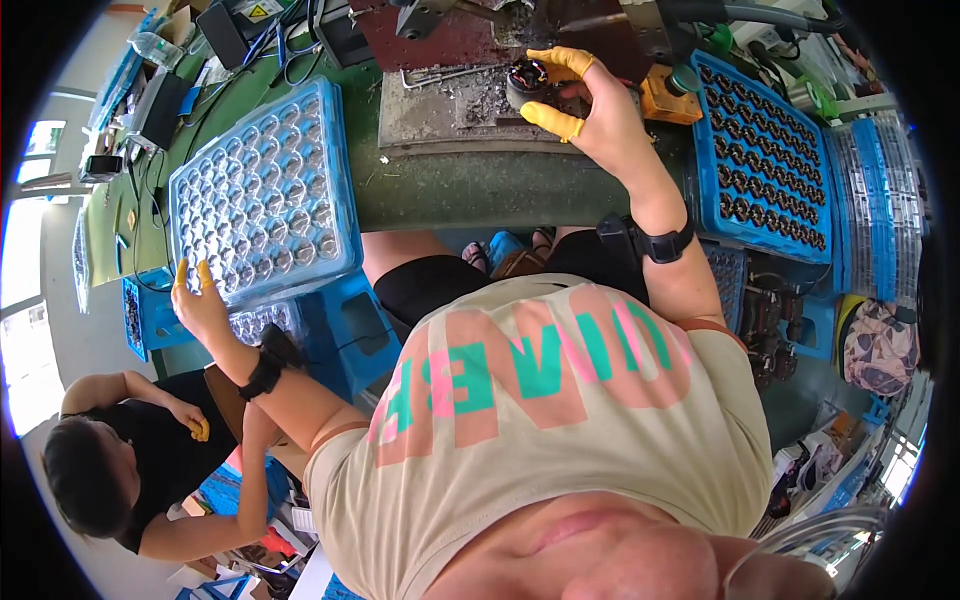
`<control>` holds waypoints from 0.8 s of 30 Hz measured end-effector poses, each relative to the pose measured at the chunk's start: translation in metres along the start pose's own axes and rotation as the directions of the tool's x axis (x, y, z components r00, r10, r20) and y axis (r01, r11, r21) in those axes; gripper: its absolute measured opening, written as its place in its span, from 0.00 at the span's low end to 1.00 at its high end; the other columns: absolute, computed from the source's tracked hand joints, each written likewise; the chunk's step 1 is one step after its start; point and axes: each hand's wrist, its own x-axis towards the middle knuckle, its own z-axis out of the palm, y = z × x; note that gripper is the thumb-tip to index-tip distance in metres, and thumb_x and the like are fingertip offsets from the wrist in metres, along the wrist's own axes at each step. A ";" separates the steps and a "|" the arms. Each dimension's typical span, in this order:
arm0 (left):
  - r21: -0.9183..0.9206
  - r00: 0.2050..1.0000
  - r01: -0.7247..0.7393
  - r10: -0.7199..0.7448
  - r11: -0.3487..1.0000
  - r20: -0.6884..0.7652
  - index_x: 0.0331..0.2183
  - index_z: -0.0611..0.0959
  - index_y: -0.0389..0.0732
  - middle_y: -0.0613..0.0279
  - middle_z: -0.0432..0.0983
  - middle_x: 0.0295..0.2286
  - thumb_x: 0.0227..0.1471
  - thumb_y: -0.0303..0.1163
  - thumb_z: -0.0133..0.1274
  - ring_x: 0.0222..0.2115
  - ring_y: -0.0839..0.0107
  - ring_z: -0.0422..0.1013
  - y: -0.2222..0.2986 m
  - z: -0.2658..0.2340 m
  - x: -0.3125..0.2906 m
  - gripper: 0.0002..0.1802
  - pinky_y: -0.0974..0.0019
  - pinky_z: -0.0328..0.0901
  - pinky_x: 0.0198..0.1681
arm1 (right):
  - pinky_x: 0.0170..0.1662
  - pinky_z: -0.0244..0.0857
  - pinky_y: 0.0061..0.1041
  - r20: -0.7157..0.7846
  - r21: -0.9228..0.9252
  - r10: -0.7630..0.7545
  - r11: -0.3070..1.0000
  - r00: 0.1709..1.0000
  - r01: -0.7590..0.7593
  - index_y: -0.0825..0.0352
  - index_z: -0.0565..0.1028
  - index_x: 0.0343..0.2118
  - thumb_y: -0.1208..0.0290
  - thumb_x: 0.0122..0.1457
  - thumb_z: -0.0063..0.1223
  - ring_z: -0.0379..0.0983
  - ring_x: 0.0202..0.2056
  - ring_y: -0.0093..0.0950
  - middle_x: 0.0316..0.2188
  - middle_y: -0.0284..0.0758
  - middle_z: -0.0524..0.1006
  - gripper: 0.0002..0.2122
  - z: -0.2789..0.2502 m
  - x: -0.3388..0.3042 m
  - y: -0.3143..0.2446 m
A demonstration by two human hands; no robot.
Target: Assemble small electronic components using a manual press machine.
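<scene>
My right hand [608,115], with yellow finger cots, has its thumb and a finger around a small round black motor part [527,82] with copper-coloured bits inside. The part is at a grimy metal work plate [420,125] strewn with dark shavings; whether it rests there I cannot tell. At the near left corner of a clear plastic tray [262,180] with rows of round pockets, my left hand [205,312] has two yellow-tipped fingers apart, holding nothing visible. Whether they touch the tray is unclear. Under the clear tray shows a blue one.
Right of the plate are a yellow box with a dark round button [672,95] and a blue tray [712,190] full of dark round parts. Clear trays [880,190] are stacked beyond. Cables and pliers [282,45] lie far left. A co-worker [185,450] sits at lower left.
</scene>
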 end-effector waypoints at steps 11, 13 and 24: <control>0.069 0.967 0.203 -0.211 0.977 0.142 0.49 0.78 0.33 0.43 0.76 0.44 0.51 0.54 0.55 0.43 0.49 0.73 -0.107 0.046 0.050 0.34 0.56 0.66 0.48 | 0.41 0.67 0.23 -0.263 -0.227 -0.132 0.971 0.956 0.071 0.61 0.78 0.42 0.69 0.46 0.70 0.73 0.36 0.23 0.36 0.30 0.76 0.18 -0.042 -0.023 -0.020; 0.262 0.972 0.146 -0.188 0.954 0.144 0.48 0.79 0.36 0.45 0.77 0.43 0.53 0.56 0.51 0.43 0.47 0.73 -0.107 0.035 0.051 0.34 0.53 0.66 0.47 | 0.41 0.67 0.23 -0.312 -0.192 0.004 0.979 0.950 -0.067 0.60 0.77 0.42 0.71 0.47 0.69 0.73 0.36 0.23 0.35 0.29 0.76 0.18 -0.077 -0.047 -0.014; 0.097 0.907 0.171 -0.195 0.980 0.373 0.43 0.80 0.34 0.45 0.76 0.44 0.58 0.54 0.48 0.44 0.52 0.72 -0.171 0.017 0.087 0.30 0.55 0.68 0.46 | 0.45 0.69 0.37 -0.729 -0.620 0.172 0.243 0.663 -0.746 0.54 0.79 0.45 0.57 0.51 0.63 0.76 0.45 0.37 0.42 0.38 0.79 0.18 -0.387 -0.243 0.112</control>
